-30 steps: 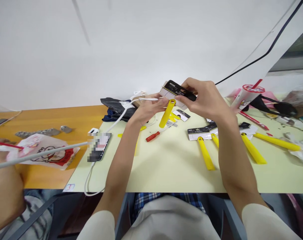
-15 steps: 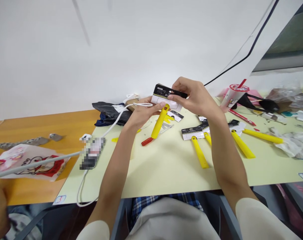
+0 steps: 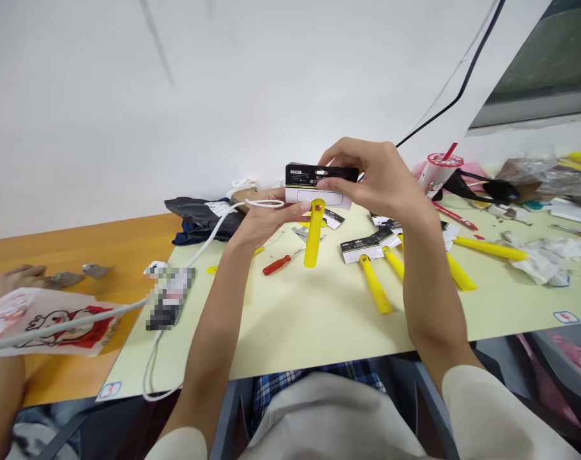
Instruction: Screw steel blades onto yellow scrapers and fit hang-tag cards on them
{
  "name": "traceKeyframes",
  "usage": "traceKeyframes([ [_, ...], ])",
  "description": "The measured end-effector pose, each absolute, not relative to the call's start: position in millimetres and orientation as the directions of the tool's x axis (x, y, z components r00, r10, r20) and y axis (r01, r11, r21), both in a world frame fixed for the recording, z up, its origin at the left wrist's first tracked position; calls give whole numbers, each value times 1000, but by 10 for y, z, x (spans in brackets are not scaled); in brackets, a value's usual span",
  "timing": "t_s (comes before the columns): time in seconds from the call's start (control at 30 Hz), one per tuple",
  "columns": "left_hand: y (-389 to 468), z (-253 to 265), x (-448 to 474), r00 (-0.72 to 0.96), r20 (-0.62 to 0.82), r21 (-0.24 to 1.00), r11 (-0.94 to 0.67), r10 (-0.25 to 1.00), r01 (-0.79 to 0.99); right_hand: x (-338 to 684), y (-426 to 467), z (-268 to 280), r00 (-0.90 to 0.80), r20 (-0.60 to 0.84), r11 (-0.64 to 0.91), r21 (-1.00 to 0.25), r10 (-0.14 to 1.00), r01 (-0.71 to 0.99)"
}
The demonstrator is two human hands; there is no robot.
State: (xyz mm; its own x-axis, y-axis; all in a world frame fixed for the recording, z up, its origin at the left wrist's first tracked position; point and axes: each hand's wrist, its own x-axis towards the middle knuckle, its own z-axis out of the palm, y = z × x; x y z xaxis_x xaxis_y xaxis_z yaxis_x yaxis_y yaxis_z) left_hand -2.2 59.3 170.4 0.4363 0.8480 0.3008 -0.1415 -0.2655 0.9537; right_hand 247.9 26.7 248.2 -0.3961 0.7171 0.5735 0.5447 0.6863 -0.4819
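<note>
My right hand (image 3: 371, 172) pinches the black-and-white header card (image 3: 300, 181) of a tool above the table, thumb on its front. The tool's yellow handle (image 3: 313, 243) hangs below the card, pointing down. Beneath the card, my left hand (image 3: 264, 220) has its thumb against the handle's top; its other fingers are partly hidden behind, closed on the handle. Below lies a screwdriver with a red handle (image 3: 276, 265). To the right rest several carded yellow-handled tools, one with its handle (image 3: 375, 284) pointing toward me.
A white cable (image 3: 218, 223) crosses near my left wrist, beside a blurred-out phone-like object (image 3: 172, 297). Another person's hand (image 3: 20, 279) is at the left, behind a printed plastic bag (image 3: 65, 322). A cup with a red straw (image 3: 441, 172) and crumpled paper (image 3: 542, 255) are at the right.
The card has turned to face me more squarely, and the yellow handle has swung from slanting to nearly vertical. At the left, another person's hand has come into view.
</note>
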Motion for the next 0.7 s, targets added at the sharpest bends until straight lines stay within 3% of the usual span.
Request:
traceKeyframes([
  [0.1, 623, 1608, -91, 513, 242, 963, -269, 823, -23, 2558, 314, 2458, -439, 519, 670, -442, 733, 596],
  [0.2, 662, 1361, -225, 596, 75, 945, -248, 800, 214, 2672, 409, 2333, -498, 372, 622, -452, 783, 639],
  [0.3, 637, 1008, -366, 542, -16, 904, -219, 840, 367, 2789, 567, 2043, -579, 205, 595, -487, 789, 639],
  [0.47, 357, 564, -466, 378, -5, 868, -184, 926, 462, 2904, 798, 1337, -643, -60, 502, -571, 763, 649],
  [0.7, -113, 454, -529, 334, 187, 786, -344, 924, 514, 2951, 861, 846, -614, -175, 475, -486, 770, 734],
])
